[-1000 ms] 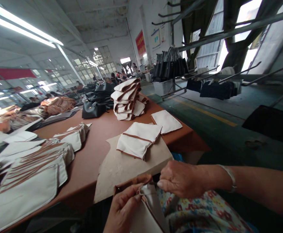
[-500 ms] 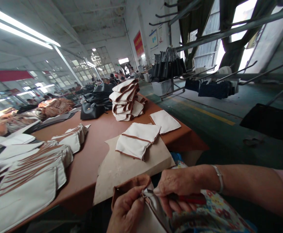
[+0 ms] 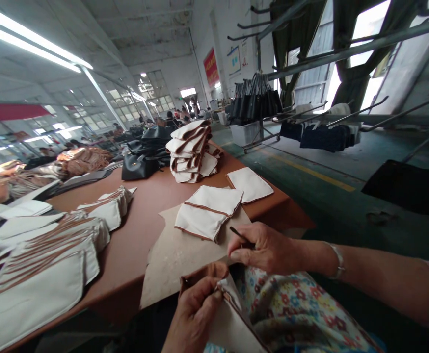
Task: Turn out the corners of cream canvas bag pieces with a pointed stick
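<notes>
My left hand [image 3: 196, 306] is closed at the bottom centre, pinching the edge of a white bag piece [image 3: 232, 323] with brown trim. A brown lining [image 3: 209, 273] bulges up behind the fingers. To the upper right, apart from the piece, my right hand [image 3: 268, 247] is closed around a slim hand tool [image 3: 241, 236]. Its dark, narrow tip points up and left; its handle is hidden in the palm. Under both hands lies a flower-print cloth [image 3: 310, 309] over my lap. Just beyond, a folded white piece [image 3: 209, 212] with brown edging rests on a tan sheet [image 3: 177, 260].
The brown table [image 3: 148, 206] carries a tall stack of white pieces [image 3: 188, 152], rows of overlapping white pieces [image 3: 48, 274] on the left, and black bags [image 3: 139, 166] behind. A metal rack [image 3: 310, 54] with hooks and hanging bags stands to the right. People sit far back.
My right hand has lifted away from the white piece, up and slightly left, and the tool's tip has left the edge. The red handle seen before is now hidden. My left hand keeps its pinch.
</notes>
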Action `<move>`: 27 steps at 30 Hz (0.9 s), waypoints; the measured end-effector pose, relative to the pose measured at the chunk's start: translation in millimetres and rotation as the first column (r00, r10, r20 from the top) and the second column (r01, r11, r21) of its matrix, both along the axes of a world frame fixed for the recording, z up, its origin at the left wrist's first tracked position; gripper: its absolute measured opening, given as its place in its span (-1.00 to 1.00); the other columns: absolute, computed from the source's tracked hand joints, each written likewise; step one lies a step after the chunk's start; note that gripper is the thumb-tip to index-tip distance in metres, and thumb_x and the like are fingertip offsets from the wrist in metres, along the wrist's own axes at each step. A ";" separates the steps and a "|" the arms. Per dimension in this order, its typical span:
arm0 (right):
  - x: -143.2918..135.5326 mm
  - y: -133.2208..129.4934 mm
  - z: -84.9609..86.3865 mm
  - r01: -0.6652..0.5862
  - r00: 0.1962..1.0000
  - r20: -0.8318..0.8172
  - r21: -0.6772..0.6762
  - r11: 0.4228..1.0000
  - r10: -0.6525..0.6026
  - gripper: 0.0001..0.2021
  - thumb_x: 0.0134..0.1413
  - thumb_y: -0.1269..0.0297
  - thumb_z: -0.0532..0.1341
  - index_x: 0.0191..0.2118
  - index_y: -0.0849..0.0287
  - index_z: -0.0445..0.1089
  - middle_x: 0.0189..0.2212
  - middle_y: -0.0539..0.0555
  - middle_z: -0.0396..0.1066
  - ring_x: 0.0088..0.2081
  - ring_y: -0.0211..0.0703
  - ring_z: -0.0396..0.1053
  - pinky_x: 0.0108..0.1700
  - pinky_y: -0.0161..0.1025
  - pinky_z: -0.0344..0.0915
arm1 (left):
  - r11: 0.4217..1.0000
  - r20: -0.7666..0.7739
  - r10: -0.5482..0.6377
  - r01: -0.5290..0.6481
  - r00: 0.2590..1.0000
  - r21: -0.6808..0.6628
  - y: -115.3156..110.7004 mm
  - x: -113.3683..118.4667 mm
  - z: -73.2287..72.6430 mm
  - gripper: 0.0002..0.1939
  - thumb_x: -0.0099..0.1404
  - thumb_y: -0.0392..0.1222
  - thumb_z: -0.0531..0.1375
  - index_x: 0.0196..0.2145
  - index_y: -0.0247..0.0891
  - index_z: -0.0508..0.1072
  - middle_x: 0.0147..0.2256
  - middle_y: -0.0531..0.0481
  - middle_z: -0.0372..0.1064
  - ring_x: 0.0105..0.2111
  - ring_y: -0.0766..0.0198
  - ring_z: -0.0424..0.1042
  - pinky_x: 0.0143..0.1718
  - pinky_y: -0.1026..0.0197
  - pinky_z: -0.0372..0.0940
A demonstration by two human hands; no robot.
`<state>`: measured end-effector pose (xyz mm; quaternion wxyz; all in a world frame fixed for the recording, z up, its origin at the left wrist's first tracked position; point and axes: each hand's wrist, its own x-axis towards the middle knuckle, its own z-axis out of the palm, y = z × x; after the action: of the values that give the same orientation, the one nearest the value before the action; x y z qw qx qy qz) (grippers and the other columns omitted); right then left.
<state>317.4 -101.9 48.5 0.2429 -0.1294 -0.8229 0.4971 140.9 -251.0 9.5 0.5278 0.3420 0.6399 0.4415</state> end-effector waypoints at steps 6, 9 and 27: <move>-22.4 7.0 -20.3 -0.285 0.954 0.042 -0.171 0.943 0.296 -0.69 0.04 0.36 0.21 -0.06 0.31 0.38 -0.35 0.04 0.37 -0.47 -0.34 0.30 -0.43 -0.41 0.25 | 0.999 0.004 -0.020 0.020 1.000 -0.025 0.3 0.1 17.8 -0.65 0.07 0.09 0.33 -0.50 -0.29 0.46 -0.61 0.12 0.24 -0.63 0.40 0.16 -0.61 0.38 0.00; -30.6 4.0 -24.9 -0.350 0.914 0.071 -0.360 0.865 0.400 -0.71 0.03 0.30 0.23 -0.11 0.30 0.37 -0.38 0.01 0.38 -0.50 -0.38 0.29 -0.47 -0.44 0.24 | 0.999 -0.071 -0.041 0.041 0.997 -0.007 -0.3 -2.0 25.7 -0.66 0.10 0.08 0.31 -0.49 -0.30 0.48 -0.61 0.10 0.25 -0.62 0.40 0.14 -0.61 0.38 -0.01; -30.5 -10.2 -23.8 -0.115 0.987 0.152 0.472 0.874 0.048 -0.86 0.09 0.37 0.05 -0.31 0.28 0.33 -0.45 0.11 0.39 -0.46 -0.21 0.31 -0.45 -0.32 0.19 | 0.998 -0.074 0.065 -0.067 0.995 -0.017 5.0 -5.8 14.3 -0.63 0.07 0.10 0.32 -0.53 -0.28 0.41 -0.66 0.14 0.23 -0.67 0.42 0.14 -0.63 0.37 -0.06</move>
<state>286.9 -112.1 24.8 0.1899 -0.0635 -0.9395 0.2778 135.1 -246.0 23.7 0.4924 0.3315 0.6741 0.4397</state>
